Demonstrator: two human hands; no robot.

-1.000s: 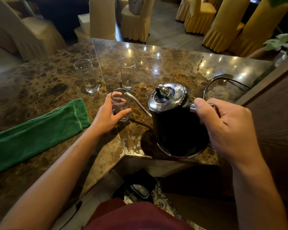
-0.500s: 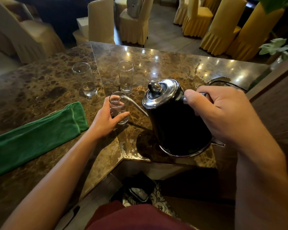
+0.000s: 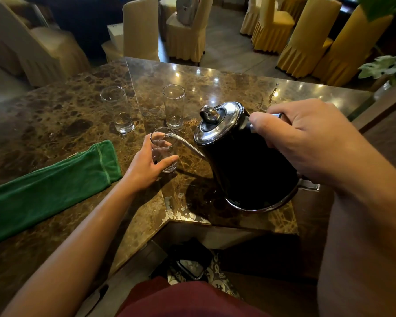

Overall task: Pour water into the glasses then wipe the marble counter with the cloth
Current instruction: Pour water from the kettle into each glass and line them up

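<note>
3 glasses stand on the marble counter: the left hand grips the nearest glass while the right hand grasps the handle of the tilted black kettle, spout tip over that glass's rim, green cloth lying to the left.

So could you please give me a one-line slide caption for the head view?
Right hand tips black kettle over glass steadied by left hand.
</note>
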